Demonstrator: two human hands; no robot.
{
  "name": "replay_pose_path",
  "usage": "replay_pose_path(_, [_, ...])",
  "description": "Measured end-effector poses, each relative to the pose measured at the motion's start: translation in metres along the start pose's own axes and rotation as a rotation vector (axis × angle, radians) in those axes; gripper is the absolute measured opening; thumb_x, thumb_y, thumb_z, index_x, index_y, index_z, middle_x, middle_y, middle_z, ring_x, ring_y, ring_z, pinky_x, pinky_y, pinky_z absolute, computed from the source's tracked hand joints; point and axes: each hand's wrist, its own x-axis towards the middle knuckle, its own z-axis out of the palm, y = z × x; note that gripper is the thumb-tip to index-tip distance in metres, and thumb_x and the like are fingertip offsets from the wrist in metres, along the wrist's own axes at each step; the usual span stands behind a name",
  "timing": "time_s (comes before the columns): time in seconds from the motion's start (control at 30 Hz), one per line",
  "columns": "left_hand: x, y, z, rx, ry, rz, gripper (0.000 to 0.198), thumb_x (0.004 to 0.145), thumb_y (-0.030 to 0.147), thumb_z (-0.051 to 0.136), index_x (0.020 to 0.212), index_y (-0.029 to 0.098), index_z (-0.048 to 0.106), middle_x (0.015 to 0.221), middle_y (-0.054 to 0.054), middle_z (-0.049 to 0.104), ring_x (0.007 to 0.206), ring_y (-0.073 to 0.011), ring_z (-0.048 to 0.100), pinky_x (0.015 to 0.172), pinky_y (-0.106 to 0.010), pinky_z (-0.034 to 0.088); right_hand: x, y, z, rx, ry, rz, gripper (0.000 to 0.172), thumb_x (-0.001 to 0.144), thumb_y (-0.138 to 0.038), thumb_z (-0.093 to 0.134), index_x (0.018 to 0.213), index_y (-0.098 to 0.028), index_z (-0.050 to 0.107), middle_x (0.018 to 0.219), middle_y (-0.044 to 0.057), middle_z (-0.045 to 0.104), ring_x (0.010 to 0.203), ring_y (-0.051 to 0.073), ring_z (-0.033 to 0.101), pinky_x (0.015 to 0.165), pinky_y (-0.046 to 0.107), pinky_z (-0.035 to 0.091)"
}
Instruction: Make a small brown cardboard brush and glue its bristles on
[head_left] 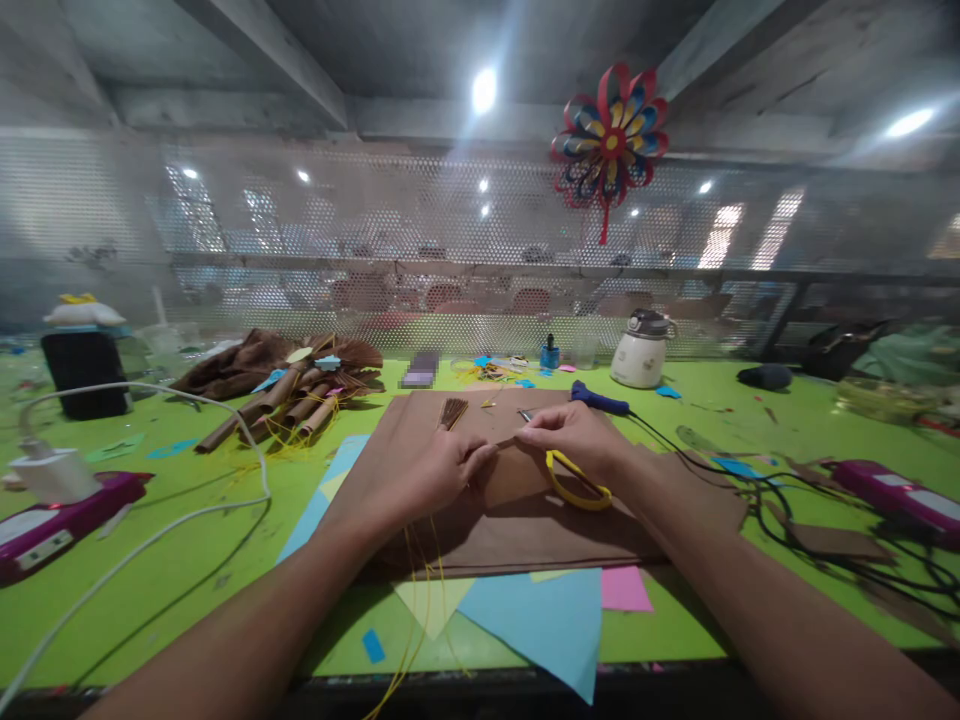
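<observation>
My left hand [439, 470] is closed, its fingers pinching a thin strip of brown paper [504, 443] over a large brown paper sheet [525, 510]. My right hand [574, 435] pinches the other end of that strip, and a pair of yellow-handled scissors [574, 485] hangs from it, the handle loop lying below the hand. A small fringed brown paper piece [452, 412] lies on the sheet just beyond my left hand. Yellow threads [420, 590] trail under my left wrist.
Rolled brown paper tubes [289, 400] lie back left. A blue glue gun [598, 400] with a black cord [750, 490], a white jar [641, 350], a white charger [52, 470], pink devices [60, 520], and blue [547, 620], yellow and pink paper pieces sit on the green table [187, 560].
</observation>
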Motion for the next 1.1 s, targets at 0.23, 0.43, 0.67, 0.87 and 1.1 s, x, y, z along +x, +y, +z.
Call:
replay_pose_path(0.23, [-0.005, 0.012, -0.001, -0.357, -0.298, -0.121, 0.038, 0.087, 0.051, 0.039, 0.070, 0.018, 0.047, 0.054, -0.003, 0.063, 0.044, -0.0128, 0.056, 0.046, -0.022, 0.040, 0.006, 0.012, -0.003, 0.183, -0.070, 0.026, 0.028, 0.060, -0.039, 0.072, 0.055, -0.013, 0.061, 0.051, -0.003, 0.050, 0.051, 0.008, 0.040, 0.053, 0.024, 0.030])
replay_pose_path(0.43, [-0.006, 0.013, -0.004, -0.469, -0.318, -0.085, 0.037, 0.086, 0.050, 0.043, 0.068, 0.017, 0.045, 0.048, -0.001, 0.059, 0.043, -0.0128, 0.058, 0.045, -0.022, 0.042, 0.007, 0.017, -0.004, 0.204, -0.084, 0.001, 0.029, 0.060, -0.040, 0.072, 0.058, -0.013, 0.062, 0.051, -0.003, 0.050, 0.051, 0.008, 0.040, 0.053, 0.024, 0.028])
replay_pose_path(0.67, [-0.002, 0.011, 0.002, -0.296, -0.131, -0.085, 0.031, 0.082, 0.044, 0.051, 0.068, 0.017, 0.048, 0.056, -0.001, 0.059, 0.050, -0.0123, 0.059, 0.048, -0.021, 0.043, 0.008, 0.019, -0.007, 0.148, -0.040, -0.013, 0.029, 0.062, -0.040, 0.070, 0.055, -0.013, 0.060, 0.050, -0.003, 0.049, 0.049, 0.008, 0.039, 0.052, 0.024, 0.028])
replay_pose_path(0.87, [-0.002, 0.011, 0.003, -0.231, -0.088, -0.136, 0.027, 0.085, 0.039, 0.045, 0.068, 0.018, 0.047, 0.054, -0.004, 0.064, 0.051, -0.0157, 0.062, 0.047, -0.023, 0.044, 0.009, 0.019, -0.007, 0.157, -0.026, -0.002, 0.031, 0.061, -0.041, 0.071, 0.054, -0.014, 0.058, 0.048, -0.003, 0.049, 0.048, 0.008, 0.039, 0.051, 0.024, 0.028])
replay_pose_path(1.1, [-0.002, 0.006, 0.001, -0.501, -0.192, -0.167, 0.029, 0.083, 0.042, 0.048, 0.068, 0.018, 0.045, 0.057, -0.007, 0.067, 0.044, -0.0134, 0.058, 0.046, -0.024, 0.043, 0.011, 0.024, -0.005, 0.179, -0.054, -0.019, 0.035, 0.060, -0.046, 0.071, 0.053, -0.014, 0.058, 0.047, -0.004, 0.047, 0.048, 0.008, 0.037, 0.050, 0.024, 0.026])
